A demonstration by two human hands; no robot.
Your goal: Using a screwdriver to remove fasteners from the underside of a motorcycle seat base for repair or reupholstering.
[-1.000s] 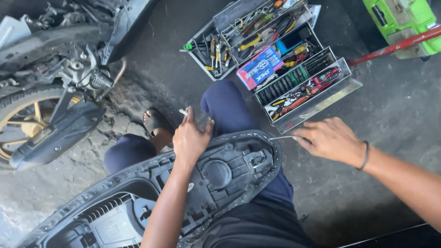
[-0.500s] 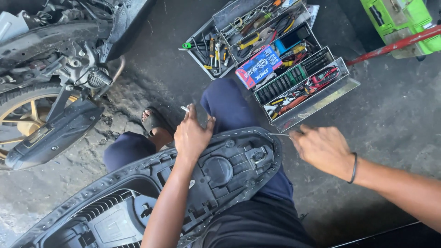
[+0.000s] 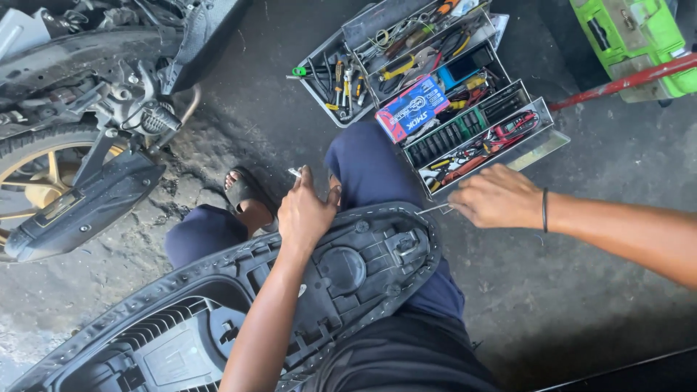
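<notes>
Rough dark concrete floor (image 3: 276,123) spreads under a seated person with a black plastic seat base (image 3: 218,319) lying upside down across the lap. Left hand (image 3: 308,210) presses on the base's upper edge, fingers closed around a small white object. Right hand (image 3: 497,197) pinches a thin metal tool (image 3: 434,209) at the base's rim, just beside an open toolbox (image 3: 435,87). A motorcycle (image 3: 80,109) stands at left.

Pretty clearly a motorbike repair workshop. There's an open tiered toolbox (image 3: 435,94) full of tools on stained concrete floor (image 3: 254,116), with a half-stripped motorbike (image 3: 87,87) left of it.
</notes>
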